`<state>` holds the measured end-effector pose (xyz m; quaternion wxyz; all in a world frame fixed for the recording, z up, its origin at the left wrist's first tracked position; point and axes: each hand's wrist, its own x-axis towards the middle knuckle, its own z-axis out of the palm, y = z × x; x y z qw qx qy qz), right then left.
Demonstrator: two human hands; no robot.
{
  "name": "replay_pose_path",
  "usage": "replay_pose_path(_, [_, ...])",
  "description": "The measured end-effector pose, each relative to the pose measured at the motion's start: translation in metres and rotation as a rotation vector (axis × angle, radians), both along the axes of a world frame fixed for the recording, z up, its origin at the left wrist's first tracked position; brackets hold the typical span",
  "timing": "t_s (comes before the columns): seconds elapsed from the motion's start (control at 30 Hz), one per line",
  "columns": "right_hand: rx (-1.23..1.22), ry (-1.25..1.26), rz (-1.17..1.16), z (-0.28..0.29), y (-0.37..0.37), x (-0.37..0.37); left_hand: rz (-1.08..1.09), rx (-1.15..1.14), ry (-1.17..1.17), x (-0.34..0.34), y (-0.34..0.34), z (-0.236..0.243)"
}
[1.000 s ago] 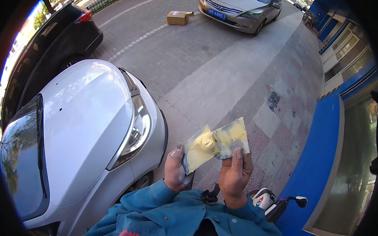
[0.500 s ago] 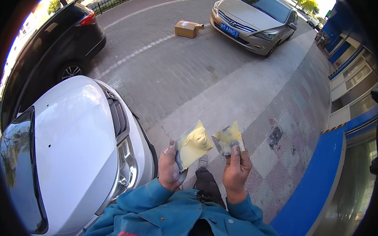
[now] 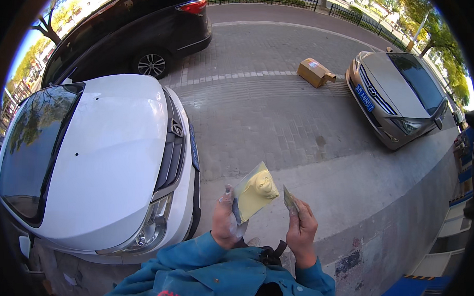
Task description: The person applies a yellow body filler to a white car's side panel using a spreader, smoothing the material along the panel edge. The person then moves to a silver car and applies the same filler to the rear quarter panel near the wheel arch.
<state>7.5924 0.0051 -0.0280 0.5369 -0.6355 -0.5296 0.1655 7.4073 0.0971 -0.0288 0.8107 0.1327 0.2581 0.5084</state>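
Note:
My left hand (image 3: pixel 225 220) is closed on the lower left edge of a thin, flat mixing board (image 3: pixel 238 209). Pale yellow putty (image 3: pixel 258 194) is spread over its face, with a thick swirled lump near the far right part. Just to the right, my right hand (image 3: pixel 303 229) pinches a small scraper (image 3: pixel 288 198) between thumb and fingers. The scraper is turned nearly edge-on and shows yellowish smears; a narrow gap separates it from the board. Grey residue coats some of my left fingers.
A white car (image 3: pixel 117 144) stands close on my left, its headlight (image 3: pixel 153 226) near my left forearm. Behind it is a black car (image 3: pixel 147 35). A cardboard box (image 3: pixel 313 73) lies on the paving before a beige car (image 3: pixel 400 96). A blue-fronted building borders the right.
My view has swung left, so the cars and box appear further right. The scraper has turned from face-on to nearly edge-on. Both hands keep their holds.

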Motion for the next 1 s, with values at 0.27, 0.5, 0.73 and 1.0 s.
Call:
replay_pose_path(0.27, [0.205, -0.298, 0.114, -0.012, 0.180, 0.041, 0.159, 0.125, 0.176, 0.032, 0.153, -0.066])
replay_pose_path(0.5, [0.195, -0.493, 0.273, -0.041, 0.366, 0.034, 0.202, 0.147, 0.353, 0.046, 0.305, -0.082])
replay_pose_path(0.73, [0.163, -0.665, 0.643, -0.084, 0.552, 0.037, 0.452, 0.071, 0.388, 0.035, 0.475, -0.103])
replay_pose_path(1.0, [-0.237, 0.527, 0.585, -0.200, 0.825, 0.080, 0.988, 0.085, 0.420, -0.019, 0.699, -0.164])
